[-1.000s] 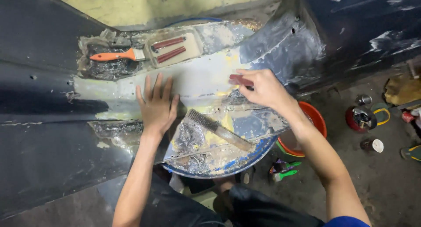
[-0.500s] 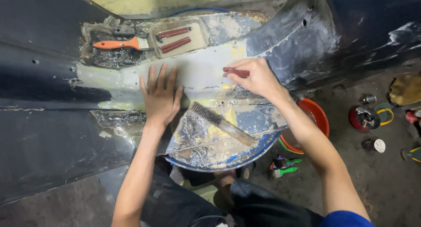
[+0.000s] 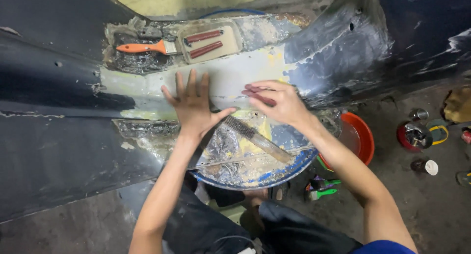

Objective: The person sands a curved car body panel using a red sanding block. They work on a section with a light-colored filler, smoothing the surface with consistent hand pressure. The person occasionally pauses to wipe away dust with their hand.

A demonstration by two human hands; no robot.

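Both hands are resting on the pale panel (image 3: 230, 80): left hand (image 3: 194, 104) is lying flat, fingers spread; right hand (image 3: 277, 102) is pinching what looks like a reddish scraper (image 3: 257, 94) just beside it.

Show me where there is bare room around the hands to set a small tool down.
Free: the dark panel left of the left hand, and the concrete floor between the orange basin and the small cans. Crowded: the ledge holding the orange-handled brush and the sanding block, and the round mixing board under the right hand, which holds a red tool.
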